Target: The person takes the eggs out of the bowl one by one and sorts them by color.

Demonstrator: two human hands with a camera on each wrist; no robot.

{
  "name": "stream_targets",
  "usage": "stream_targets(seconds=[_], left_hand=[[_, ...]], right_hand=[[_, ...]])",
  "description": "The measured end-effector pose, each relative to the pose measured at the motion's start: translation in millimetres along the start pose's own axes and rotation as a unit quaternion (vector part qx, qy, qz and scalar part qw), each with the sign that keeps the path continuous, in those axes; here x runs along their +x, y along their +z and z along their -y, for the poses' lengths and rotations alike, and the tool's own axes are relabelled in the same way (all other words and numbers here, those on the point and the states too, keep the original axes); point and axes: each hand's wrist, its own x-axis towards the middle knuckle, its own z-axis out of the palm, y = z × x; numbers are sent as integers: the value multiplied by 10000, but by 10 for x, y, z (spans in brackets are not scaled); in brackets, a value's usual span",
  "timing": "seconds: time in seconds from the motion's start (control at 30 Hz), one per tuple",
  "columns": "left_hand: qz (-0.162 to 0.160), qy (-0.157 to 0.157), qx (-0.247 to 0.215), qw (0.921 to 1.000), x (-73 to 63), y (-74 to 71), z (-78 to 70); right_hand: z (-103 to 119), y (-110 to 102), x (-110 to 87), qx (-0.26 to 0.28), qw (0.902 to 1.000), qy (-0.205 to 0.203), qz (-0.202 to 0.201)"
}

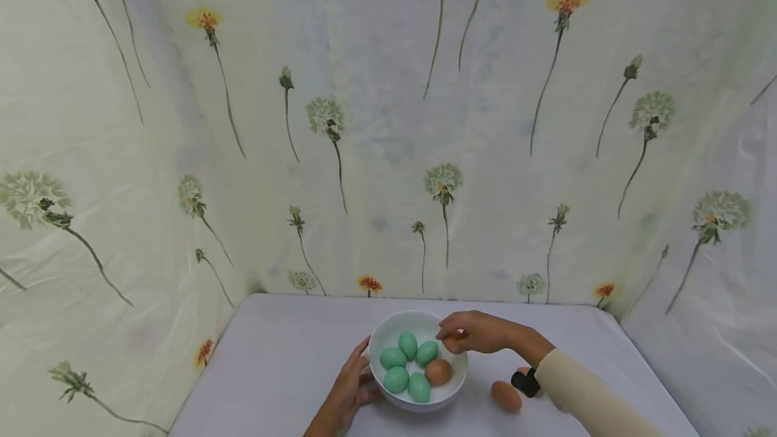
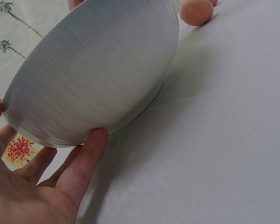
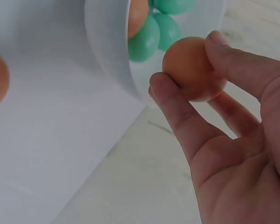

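Note:
A white bowl (image 1: pixel 419 404) stands on the table, holding several green eggs (image 1: pixel 393 358) and one brown egg (image 1: pixel 438 372). My left hand (image 1: pixel 351 386) holds the bowl at its left side. In the left wrist view, one fingertip meets the rim and another digit presses low on the outer wall near the foot. Over the bowl's right rim, my right hand (image 1: pixel 479 331) pinches another brown egg (image 3: pixel 189 69) between thumb and fingers. That egg is mostly covered by the fingers in the head view.
A loose brown egg (image 1: pixel 506 396) lies on the white tablecloth (image 1: pixel 291 356) right of the bowl. Beside it, a further egg is partly hidden by the black wrist device (image 1: pixel 525 382) and right sleeve (image 1: pixel 583 390). A flower-printed curtain (image 1: pixel 388 154) surrounds the table.

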Motion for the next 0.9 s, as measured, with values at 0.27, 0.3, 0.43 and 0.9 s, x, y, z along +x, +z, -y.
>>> stream_targets(seconds=[0.27, 0.3, 0.43, 0.9], left_hand=[[-54, -86, 36, 9999, 2, 9, -19], [-40, -61, 57, 10000, -2, 11, -20], [-49, -97, 26, 9999, -26, 16, -16], [-116, -192, 69, 9997, -32, 32, -38]], right_hand=[[-147, -190, -541, 231, 9986, 366, -314], [-184, -197, -612, 257, 9981, 430, -344], [-342, -180, -891, 404, 9967, 549, -440], [-1009, -40, -1817, 1231, 9769, 1600, -704]])
